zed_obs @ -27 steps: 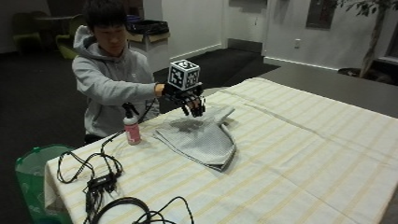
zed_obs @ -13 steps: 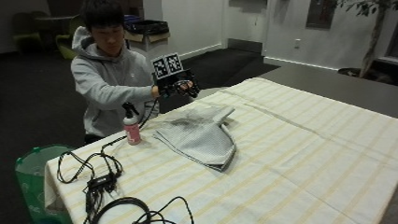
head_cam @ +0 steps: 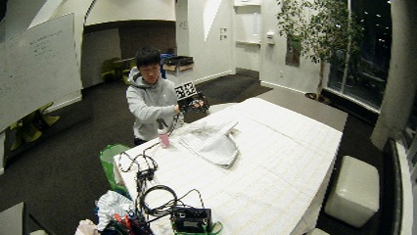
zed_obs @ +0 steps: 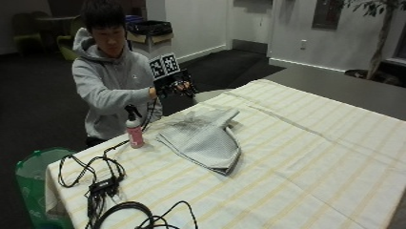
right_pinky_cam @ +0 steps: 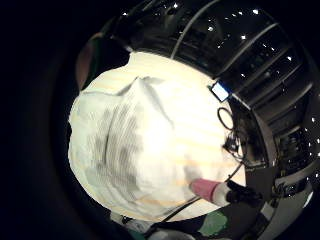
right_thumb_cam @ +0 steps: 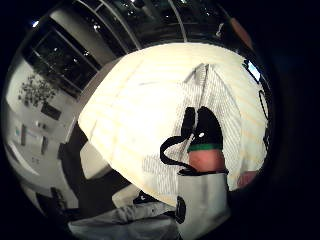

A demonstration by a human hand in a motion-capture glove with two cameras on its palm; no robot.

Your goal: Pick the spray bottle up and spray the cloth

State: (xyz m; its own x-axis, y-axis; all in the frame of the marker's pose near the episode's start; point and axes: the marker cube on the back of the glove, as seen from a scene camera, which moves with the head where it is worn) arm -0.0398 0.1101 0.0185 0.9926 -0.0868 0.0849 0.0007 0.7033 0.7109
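Raised above the table's near edge, the gloved right hand point(zed_obs: 176, 88) grasps nothing, its fingers loosely curled over the grey-and-white cloth point(zed_obs: 203, 138). That folded cloth lies on the striped tablecloth point(zed_obs: 304, 157), while the pink spray bottle point(zed_obs: 134, 129) stands upright just beside it, untouched, near a tangle of black cables point(zed_obs: 101, 181).

Spray bottle point(zed_obs: 134, 129) beside cloth point(zed_obs: 202, 138) — on table point(zed_obs: 304, 157)
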